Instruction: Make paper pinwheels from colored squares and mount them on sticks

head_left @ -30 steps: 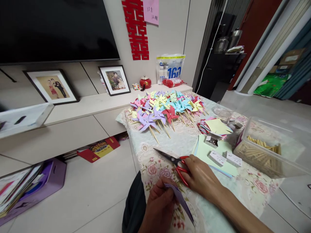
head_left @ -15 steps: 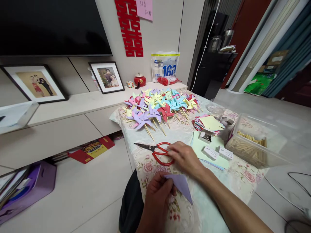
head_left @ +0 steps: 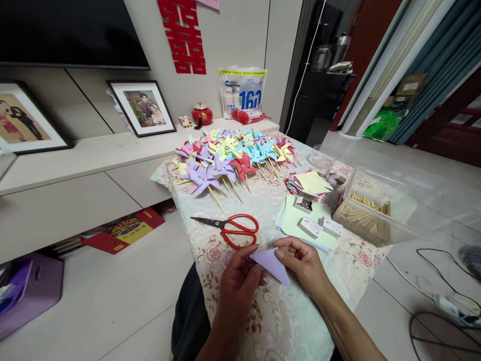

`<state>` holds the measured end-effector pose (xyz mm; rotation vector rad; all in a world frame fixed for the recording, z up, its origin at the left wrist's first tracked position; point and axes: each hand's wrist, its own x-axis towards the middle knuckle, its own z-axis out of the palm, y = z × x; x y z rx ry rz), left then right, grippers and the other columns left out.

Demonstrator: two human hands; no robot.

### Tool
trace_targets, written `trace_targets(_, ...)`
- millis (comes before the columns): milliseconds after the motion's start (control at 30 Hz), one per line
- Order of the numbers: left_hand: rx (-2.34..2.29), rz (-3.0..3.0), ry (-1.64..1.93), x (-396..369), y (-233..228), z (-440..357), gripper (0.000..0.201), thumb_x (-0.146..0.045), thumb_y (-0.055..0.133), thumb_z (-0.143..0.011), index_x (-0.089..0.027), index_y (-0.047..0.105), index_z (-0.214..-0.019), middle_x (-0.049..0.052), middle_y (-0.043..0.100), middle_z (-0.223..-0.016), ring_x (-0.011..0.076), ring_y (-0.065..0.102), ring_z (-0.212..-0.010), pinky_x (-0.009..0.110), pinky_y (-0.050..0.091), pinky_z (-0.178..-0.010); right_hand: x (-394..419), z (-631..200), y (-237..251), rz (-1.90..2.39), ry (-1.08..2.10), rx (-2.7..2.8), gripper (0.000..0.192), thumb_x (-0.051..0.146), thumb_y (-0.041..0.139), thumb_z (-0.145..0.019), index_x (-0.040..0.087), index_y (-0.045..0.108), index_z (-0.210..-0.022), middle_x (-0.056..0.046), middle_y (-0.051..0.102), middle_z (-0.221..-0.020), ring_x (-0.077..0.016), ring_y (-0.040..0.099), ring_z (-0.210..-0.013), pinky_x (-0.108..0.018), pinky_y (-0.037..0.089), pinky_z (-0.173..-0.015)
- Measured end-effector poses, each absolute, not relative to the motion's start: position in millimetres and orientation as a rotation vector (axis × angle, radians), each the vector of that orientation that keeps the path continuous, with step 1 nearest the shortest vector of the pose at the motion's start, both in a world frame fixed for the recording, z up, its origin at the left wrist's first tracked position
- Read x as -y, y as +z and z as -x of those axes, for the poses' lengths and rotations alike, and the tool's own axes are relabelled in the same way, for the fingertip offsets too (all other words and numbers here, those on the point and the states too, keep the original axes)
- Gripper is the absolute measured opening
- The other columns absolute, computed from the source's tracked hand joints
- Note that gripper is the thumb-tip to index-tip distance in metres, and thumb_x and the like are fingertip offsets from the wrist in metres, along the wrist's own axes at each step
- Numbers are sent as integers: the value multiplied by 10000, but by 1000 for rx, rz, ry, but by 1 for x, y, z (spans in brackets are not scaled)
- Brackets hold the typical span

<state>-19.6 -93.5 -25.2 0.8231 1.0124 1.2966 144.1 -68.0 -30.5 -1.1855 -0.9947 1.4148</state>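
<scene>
You are in a home living room. A TV [head_left: 67, 30] hangs on the wall above a long low cabinet [head_left: 75, 200]. Two framed photos [head_left: 141, 106] lean on the cabinet top, beside a red teapot [head_left: 202, 114] and a bag [head_left: 243, 92]. A red paper cutout [head_left: 183, 35] is fixed to the wall. The floor [head_left: 124, 301] is tiled. The table [head_left: 285, 321] carries a floral cloth, paper pinwheels [head_left: 233, 155], scissors [head_left: 233, 229], paper sheets [head_left: 296, 223] and a box of sticks [head_left: 366, 215]. Curtains [head_left: 432, 85] hang at the right.
</scene>
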Motion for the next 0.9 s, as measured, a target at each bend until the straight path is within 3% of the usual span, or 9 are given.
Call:
trace_targets(233,-922,-858,1267,93,-34,22,296,-241,793,-741,-224,722,-1027,-7,706,-791,119,629,-704,221,526,-658,69,-146,-27,1161,1438,963,313,425,858,-702,175,748,-855,25,646,-613,-84,502,-530,-223,359,-530)
trace_targets(467,-1050,-868,1213,92,-23,23,221,-251,740,-770,-190,700,-979,-10,700,-743,123,625,-637,247,531,-640,73,-146,-29,1225,1400,1110,339,488,765,-791,174,736,-915,-3,668,-689,-122,543,-592,-253,404,-576)
trace_targets(533,-1078,-860,1213,91,-21,23,206,-254,735,-764,-184,689,-952,-16,691,-701,125,618,-617,245,524,-626,75,-148,-28,1271,1314,1233,348,505,691,-855,185,741,-983,-19,674,-745,-142,560,-634,-266,419,-594)
trace_targets(633,-1104,-830,1217,90,-20,22,204,-263,733,-761,-181,677,-939,-24,681,-669,124,609,-608,244,519,-628,79,-150,-26,1217,1086,1481,401,504,610,-917,217,703,-1181,-67,696,-1001,-202,625,-842,-308,477,-727)
trace_targets(733,-1112,-806,1239,92,-19,22,211,-269,733,-760,-183,675,-944,-23,686,-682,126,610,-630,242,514,-650,82,-147,-22,1095,911,1691,526,526,652,-881,236,623,-1319,-103,651,-1217,-268,616,-1058,-359,491,-878)
trace_targets(900,-1168,-849,1241,93,-23,23,243,-265,734,-761,-182,675,-982,-14,698,-741,137,623,-685,244,509,-677,85,-139,-18,1150,778,1844,543,398,739,-837,233,600,-1335,-122,664,-1214,-295,618,-1099,-406,494,-944)
